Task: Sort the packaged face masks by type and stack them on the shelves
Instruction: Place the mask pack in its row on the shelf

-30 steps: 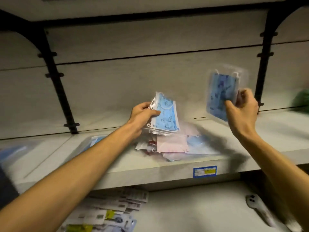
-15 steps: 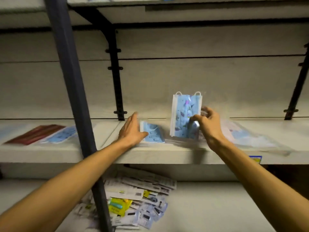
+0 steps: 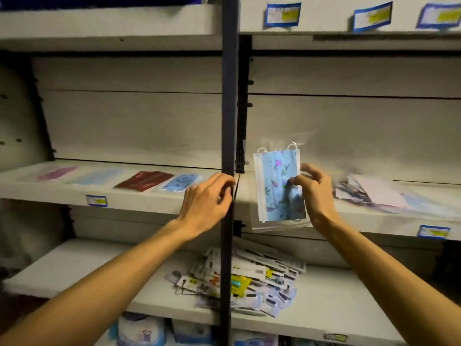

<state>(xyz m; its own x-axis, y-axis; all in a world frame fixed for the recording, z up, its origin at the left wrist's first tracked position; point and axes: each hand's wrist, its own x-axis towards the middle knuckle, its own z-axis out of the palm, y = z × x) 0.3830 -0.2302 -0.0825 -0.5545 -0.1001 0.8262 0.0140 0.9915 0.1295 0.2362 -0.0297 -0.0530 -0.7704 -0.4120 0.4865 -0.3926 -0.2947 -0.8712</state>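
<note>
The right hand (image 3: pixel 315 193) holds up a packet of blue face masks with little pictures on them (image 3: pixel 279 186). Its thumb and fingers (image 3: pixel 308 171) pinch the right edge of the clear packet, so the packet stands tall in the air, just in front of the middle shelf (image 3: pixel 149 203). The white ear loops stick up at the top. The left hand (image 3: pixel 207 201) is near the dark metal post (image 3: pixel 228 146) that runs up and down between the two parts of the shelves. Its fingers are bent and loose, and they hold nothing that can be seen. The fingertips are partly hidden by the post. On the left part of the middle shelf, four flat packets lie in a row, side by side. From the left there is a pink mask packet (image 3: pixel 56 173), a plain light blue mask packet (image 3: pixel 96 176), a dark red packet (image 3: pixel 144 179) and a blue printed mask packet (image 3: pixel 180 182), which lies just beside the left hand. On the right part of the same shelf, behind the right hand, is a messy pile of mask packets (image 3: pixel 374 193) in pink, white and blue. On the shelf below lies a heap of small card packets (image 3: pixel 259 283). Blue and yellow price labels (image 3: pixel 283 13) are stuck on the shelf edges.
</note>
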